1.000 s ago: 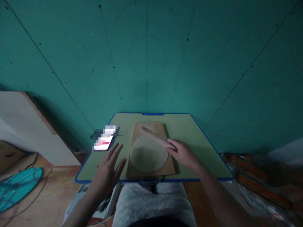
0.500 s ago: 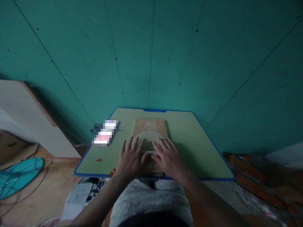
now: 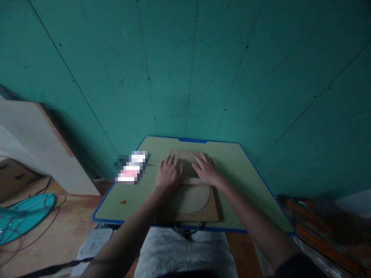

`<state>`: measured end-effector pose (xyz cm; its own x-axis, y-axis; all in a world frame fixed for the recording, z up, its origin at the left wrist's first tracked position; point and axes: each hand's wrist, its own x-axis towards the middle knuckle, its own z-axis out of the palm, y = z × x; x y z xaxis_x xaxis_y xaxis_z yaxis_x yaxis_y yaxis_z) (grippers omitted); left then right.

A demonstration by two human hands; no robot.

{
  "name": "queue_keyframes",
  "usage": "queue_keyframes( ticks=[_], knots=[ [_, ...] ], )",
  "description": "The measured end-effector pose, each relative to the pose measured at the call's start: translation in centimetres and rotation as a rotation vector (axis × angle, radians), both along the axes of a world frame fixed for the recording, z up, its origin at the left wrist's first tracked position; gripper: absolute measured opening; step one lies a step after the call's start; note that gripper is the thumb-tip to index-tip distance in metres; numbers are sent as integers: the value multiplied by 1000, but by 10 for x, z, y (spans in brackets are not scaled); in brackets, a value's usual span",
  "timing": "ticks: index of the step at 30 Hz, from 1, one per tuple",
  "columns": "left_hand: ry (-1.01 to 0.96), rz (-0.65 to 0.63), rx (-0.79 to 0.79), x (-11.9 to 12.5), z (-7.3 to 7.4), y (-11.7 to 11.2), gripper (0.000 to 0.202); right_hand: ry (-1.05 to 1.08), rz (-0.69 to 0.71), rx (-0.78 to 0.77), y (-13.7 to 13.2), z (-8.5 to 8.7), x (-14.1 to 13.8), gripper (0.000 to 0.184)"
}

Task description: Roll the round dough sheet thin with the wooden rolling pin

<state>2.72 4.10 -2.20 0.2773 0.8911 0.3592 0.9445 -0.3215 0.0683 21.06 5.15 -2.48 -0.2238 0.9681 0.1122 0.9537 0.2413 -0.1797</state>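
Observation:
A pale, flat sheet of dough or clay (image 3: 188, 200) lies on a wooden board (image 3: 213, 212); I cannot tell which material it is. Across the sheet runs a light rolling pin (image 3: 193, 181), partly hidden beneath my hands. My left hand (image 3: 168, 173) rests palm down over the pin's left part, its fingers stretched toward the far end of the board. Over the right part lies my right hand (image 3: 205, 169), also flat with fingers extended. The hands cover the pin's ends and much of the far part of the sheet.
Under the board is a pale green folding table (image 3: 243, 185) with a blue rim. A blurred-out device (image 3: 131, 168) stands at its left side, near a small orange triangular scrap (image 3: 123, 202). A green wall (image 3: 191, 69) rises behind. A pale panel (image 3: 49, 150) leans at left.
Both hands have moved forward, away from my body, with the rolling pin. More of the sheet's near part and the board's near edge now show. The camera view has shifted slightly.

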Motion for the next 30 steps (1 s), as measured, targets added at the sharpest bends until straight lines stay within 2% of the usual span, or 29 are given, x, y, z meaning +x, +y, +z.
queue_keyframes(
  ticks=[5,7,9,11,13,18,21,23,26,28,30],
  knots=[
    [36,-90,25,-18,-14,-64,41,-62,134,257,-82,-9,4,56],
    [47,-87,6,-21,-15,-79,42,-95,136,292,-107,-13,6,56],
    [61,-51,-10,-18,-13,-84,45,-115,112,287,-117,-16,7,56],
    [75,-4,-31,-11,-9,-77,48,-121,90,259,-111,-16,7,57],
    [87,25,-61,-2,-4,-60,50,-115,74,219,-92,-12,7,58],
    [61,36,-191,16,4,4,53,-14,9,126,-22,-4,18,59],
    [45,38,-218,23,6,38,50,102,-41,48,12,-8,22,54],
    [45,32,-211,27,9,53,45,207,-33,-11,26,-12,23,48],
    [51,21,-182,28,14,55,40,298,-40,31,27,-13,23,43],
    [56,21,-165,24,13,40,41,277,-82,132,11,-12,23,44],
    [65,18,-142,14,7,16,42,204,-55,206,-19,-11,20,46]
  ],
)
